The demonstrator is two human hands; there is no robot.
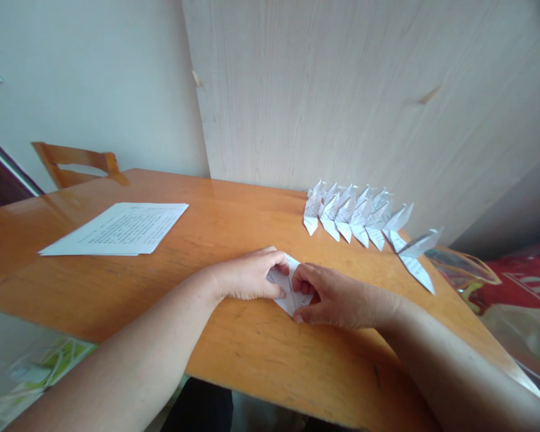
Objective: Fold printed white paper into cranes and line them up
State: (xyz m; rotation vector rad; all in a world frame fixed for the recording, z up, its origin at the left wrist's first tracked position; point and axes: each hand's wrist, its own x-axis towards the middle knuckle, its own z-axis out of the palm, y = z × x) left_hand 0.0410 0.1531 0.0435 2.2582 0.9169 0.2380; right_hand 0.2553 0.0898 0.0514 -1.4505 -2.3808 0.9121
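A small folded sheet of white printed paper (288,290) lies at the middle of the wooden table, partly covered by my fingers. My left hand (256,275) grips its left side, with thumb and fingers closed on the edge. On the right side, my right hand (330,295) pinches the same paper, the thumb low at its near corner and the fingers curled over the top. Several folded paper pieces (359,217) with upright pointed wings stand in rows at the back right. One more folded piece (417,257) sits apart, nearer the right edge.
A stack of printed sheets (121,231) rests on the left of the wooden table (234,222). Behind it is a wooden chair (78,159). A pale wood panel (324,90) rises along the back. Red and clear bags (522,282) lie beyond the right edge.
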